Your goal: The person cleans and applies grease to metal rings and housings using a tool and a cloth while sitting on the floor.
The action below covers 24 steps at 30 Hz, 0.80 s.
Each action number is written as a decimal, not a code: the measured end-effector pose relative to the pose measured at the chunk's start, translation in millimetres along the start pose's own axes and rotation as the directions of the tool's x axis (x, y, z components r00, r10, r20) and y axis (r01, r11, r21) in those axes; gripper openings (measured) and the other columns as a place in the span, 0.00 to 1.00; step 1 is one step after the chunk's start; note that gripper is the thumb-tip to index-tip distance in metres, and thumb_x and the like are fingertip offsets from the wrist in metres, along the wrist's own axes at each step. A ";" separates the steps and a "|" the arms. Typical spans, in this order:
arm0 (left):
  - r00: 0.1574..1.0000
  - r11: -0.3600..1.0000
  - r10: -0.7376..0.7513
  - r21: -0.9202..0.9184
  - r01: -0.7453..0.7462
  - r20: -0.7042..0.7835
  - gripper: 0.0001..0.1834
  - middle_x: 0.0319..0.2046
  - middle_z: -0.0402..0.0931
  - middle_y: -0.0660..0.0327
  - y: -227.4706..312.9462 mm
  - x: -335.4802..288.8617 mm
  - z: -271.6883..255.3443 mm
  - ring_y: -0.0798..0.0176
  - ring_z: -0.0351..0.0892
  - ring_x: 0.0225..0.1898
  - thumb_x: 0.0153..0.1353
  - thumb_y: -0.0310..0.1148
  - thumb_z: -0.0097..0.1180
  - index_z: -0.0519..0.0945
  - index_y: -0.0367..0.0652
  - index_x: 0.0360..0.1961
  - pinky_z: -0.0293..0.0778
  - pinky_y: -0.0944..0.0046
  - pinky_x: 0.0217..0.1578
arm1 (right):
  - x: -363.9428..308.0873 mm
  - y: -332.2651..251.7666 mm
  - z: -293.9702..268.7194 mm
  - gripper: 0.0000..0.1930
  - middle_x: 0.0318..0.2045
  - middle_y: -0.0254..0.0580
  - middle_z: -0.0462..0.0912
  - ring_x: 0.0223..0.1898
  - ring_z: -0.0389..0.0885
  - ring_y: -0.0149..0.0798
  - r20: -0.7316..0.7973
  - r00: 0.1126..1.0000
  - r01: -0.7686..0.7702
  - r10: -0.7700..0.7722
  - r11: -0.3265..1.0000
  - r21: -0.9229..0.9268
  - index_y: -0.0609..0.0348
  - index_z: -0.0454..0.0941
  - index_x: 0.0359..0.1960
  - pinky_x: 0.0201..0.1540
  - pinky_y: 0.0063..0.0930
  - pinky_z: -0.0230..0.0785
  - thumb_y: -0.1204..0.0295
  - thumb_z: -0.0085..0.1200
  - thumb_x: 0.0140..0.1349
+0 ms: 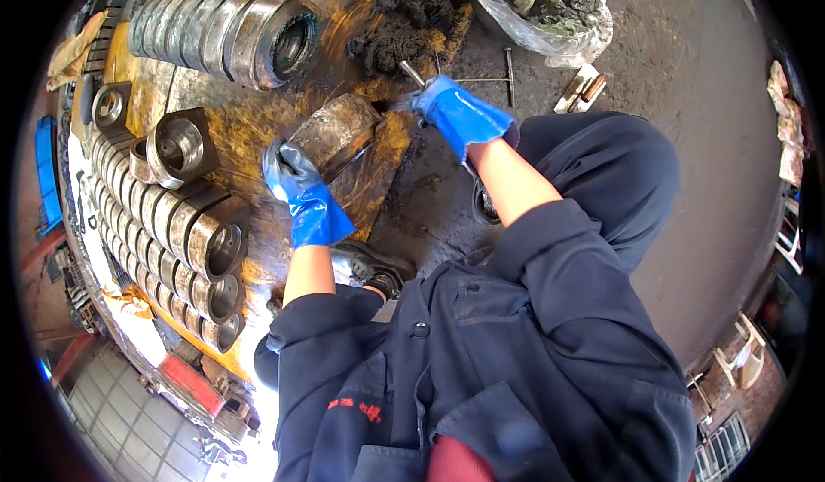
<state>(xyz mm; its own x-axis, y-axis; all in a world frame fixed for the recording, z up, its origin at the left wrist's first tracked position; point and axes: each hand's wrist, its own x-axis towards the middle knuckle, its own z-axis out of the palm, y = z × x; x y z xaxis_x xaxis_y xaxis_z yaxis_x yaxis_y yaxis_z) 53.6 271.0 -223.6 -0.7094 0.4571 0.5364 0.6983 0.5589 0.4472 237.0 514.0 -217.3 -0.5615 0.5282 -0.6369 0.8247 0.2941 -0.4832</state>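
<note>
Both of my hands wear blue coated gloves. My left hand is closed on the left end of a worn, brownish metal ring, which lies on its side on the stained wooden board. My right hand is closed around a tool with a pale metal handle, whose end sticks out above the fist. The tool's working end, by the ring's right end, is dark and blurred, so I cannot tell its kind.
A row of thick metal rings lies at the far left. Several stacked rows of rings stand nearer on the left. Dark greasy sludge sits beyond the ring. A plastic-lined container and a T-shaped metal rod are at the far right.
</note>
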 end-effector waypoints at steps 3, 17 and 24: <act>1.000 1.000 -0.019 0.004 0.019 -0.013 0.16 0.35 0.81 0.49 2.0 -1.3 -1.8 0.50 0.80 0.36 0.66 0.37 0.50 0.81 0.33 0.38 0.74 0.55 0.43 | 1.0 3.5 -6.4 0.16 0.32 0.47 0.85 0.32 0.83 0.44 -0.023 1.000 -0.012 0.012 1.000 0.029 0.57 0.84 0.37 0.37 0.35 0.76 0.58 0.62 0.54; 1.000 0.997 -0.019 0.074 0.021 -0.021 0.12 0.32 0.81 0.47 1.0 -2.0 -0.5 0.43 0.79 0.35 0.61 0.33 0.51 0.82 0.35 0.32 0.74 0.50 0.42 | -53.4 -23.0 -56.7 0.15 0.29 0.51 0.83 0.29 0.82 0.47 -0.173 0.976 0.168 -0.134 0.966 0.198 0.58 0.82 0.36 0.33 0.38 0.73 0.60 0.61 0.53; 0.936 0.981 -0.169 0.141 0.131 0.310 0.19 0.32 0.81 0.45 -18.2 52.1 -54.8 0.41 0.79 0.35 0.61 0.44 0.49 0.82 0.38 0.35 0.75 0.51 0.38 | -152.3 -61.4 -78.0 0.17 0.39 0.51 0.83 0.45 0.82 0.52 -0.107 0.933 0.349 -0.343 0.936 0.042 0.51 0.81 0.44 0.49 0.41 0.73 0.69 0.57 0.51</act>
<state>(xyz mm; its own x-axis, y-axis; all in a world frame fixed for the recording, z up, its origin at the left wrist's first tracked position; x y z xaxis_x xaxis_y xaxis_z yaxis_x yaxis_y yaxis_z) 9.1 246.7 -164.5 -0.8113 0.5477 0.2043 0.5791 0.7056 0.4083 277.2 477.6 -43.7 -0.7998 0.4774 -0.3638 0.5729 0.4262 -0.7001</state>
